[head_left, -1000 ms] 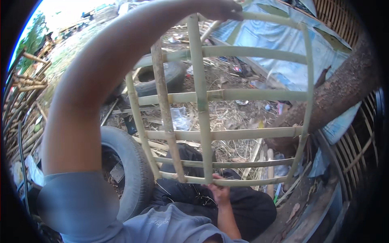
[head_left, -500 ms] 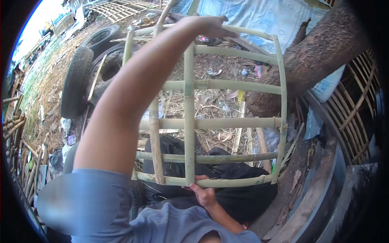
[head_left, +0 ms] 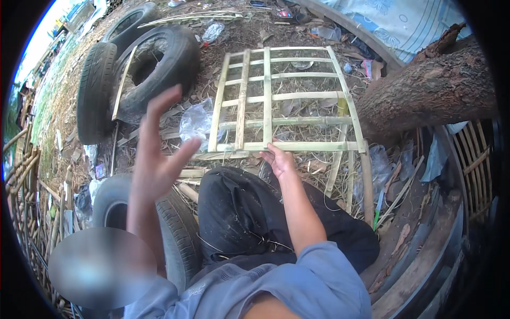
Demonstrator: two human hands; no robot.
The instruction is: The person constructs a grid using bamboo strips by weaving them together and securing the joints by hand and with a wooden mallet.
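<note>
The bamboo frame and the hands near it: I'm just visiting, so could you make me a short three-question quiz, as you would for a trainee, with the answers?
1. Which hand is at the near edge of the bamboo frame?
A) left
B) right
C) both

2. True or false: the left hand is raised, thumb apart from the fingers, and not touching the frame.

3. Fill in: in the picture, the thick tree trunk is on the ____ side of the frame.

Key:
1. B, the right hand.
2. True.
3. Right.
</note>
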